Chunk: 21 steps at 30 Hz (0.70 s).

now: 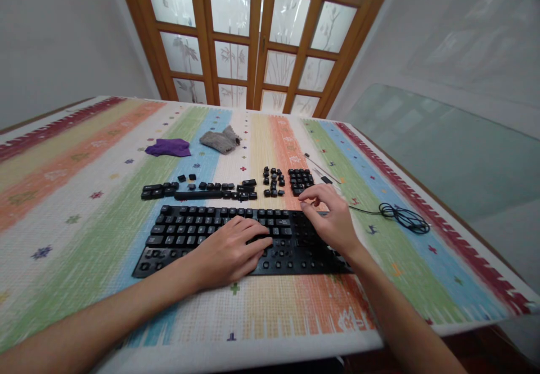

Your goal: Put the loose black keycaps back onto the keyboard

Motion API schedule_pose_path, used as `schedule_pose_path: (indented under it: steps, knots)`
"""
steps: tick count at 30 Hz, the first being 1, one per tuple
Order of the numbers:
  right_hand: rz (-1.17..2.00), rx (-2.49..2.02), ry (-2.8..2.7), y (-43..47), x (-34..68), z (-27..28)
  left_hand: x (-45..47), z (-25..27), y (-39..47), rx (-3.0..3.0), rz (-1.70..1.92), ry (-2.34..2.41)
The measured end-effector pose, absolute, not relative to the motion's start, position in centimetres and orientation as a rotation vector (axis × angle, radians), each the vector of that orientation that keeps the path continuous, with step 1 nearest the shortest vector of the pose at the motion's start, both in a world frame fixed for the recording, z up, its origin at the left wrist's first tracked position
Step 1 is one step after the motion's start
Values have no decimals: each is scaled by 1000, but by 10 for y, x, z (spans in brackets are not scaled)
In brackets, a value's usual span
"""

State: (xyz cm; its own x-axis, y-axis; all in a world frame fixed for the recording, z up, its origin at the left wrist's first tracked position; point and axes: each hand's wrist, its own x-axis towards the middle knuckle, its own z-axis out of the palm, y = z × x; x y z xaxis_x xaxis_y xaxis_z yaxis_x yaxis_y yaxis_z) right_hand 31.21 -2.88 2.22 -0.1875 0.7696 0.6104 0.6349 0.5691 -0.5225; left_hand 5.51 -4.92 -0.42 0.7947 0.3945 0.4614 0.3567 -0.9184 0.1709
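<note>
A black computer keyboard (219, 222) lies before me, its upper rows fitted with keycaps and its lower rows and number pad showing bare key posts. Across its middle rests my left hand (236, 250), holding nothing, fingers extended over the keys. My right hand (331, 216) is above the number pad end. Its thumb and index fingertips come together beside a block of loose number keycaps (301, 178); whether a keycap is between them is too small to see. Behind the keyboard lie more loose keycaps (273, 181) and a long space bar (197, 195).
A purple cloth (169, 147) and a grey cloth (219, 140) lie farther back. Tweezers (319, 176) and a thin metal tool (327, 170) are behind my right hand. The coiled cable (405, 217) lies to the right on the striped tablecloth (76, 250).
</note>
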Motion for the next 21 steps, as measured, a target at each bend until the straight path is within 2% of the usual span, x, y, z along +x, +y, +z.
schedule_pose_path:
  steps: [8, 21]
  knots:
    - [84, -1169, -2163, -22, 308, 5, 56, -4, -50, 2917, 784, 609]
    - [39, -1216, -2131, -4, 319, -9, 56, -9, -49, 2978, 802, 617]
